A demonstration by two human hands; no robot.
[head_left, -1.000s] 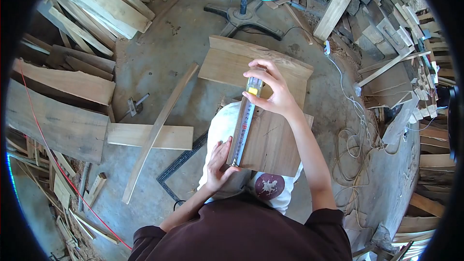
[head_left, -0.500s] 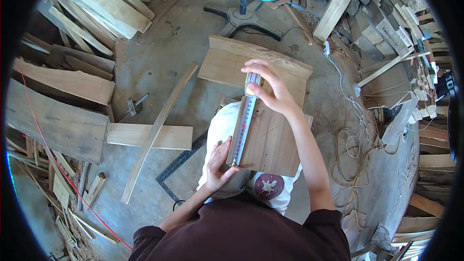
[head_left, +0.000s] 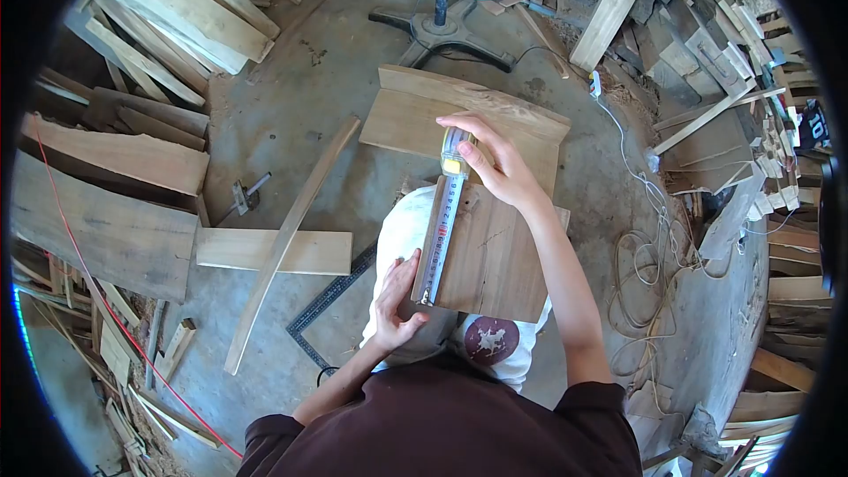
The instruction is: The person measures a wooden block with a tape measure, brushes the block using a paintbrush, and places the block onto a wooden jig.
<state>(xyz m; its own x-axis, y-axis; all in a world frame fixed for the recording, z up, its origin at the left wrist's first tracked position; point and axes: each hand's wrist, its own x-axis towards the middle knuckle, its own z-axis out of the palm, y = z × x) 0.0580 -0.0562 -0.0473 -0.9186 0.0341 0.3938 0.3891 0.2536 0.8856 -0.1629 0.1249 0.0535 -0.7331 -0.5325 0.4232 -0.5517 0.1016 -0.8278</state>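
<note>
My right hand (head_left: pixel 496 163) is closed around a tape measure (head_left: pixel 454 163) with a yellow patch, above the far end of a wooden board. The blade (head_left: pixel 441 243) is pulled out toward me along the board's left side, with its metal hook near the close corner. The wooden board (head_left: pixel 495 256) lies across my lap, and a narrow raised strip shows along its left edge. My left hand (head_left: pixel 394 305) rests beside that edge, fingers stretched along it and thumb spread away from the hook. Whether its fingertips reach under the board is hidden.
Behind the board lies an L-shaped wooden piece (head_left: pixel 459 115). A black metal square (head_left: pixel 309 314), a long thin strip (head_left: pixel 291 247) and a plank (head_left: pixel 322 252) are on the floor to the left. A stand base (head_left: pixel 442 31) stands ahead; cords (head_left: pixel 649 256) coil at right.
My left thumb has come off the tape's hook end and moved toward me. The tape measure's case has tilted slightly, while my right hand keeps hold of it.
</note>
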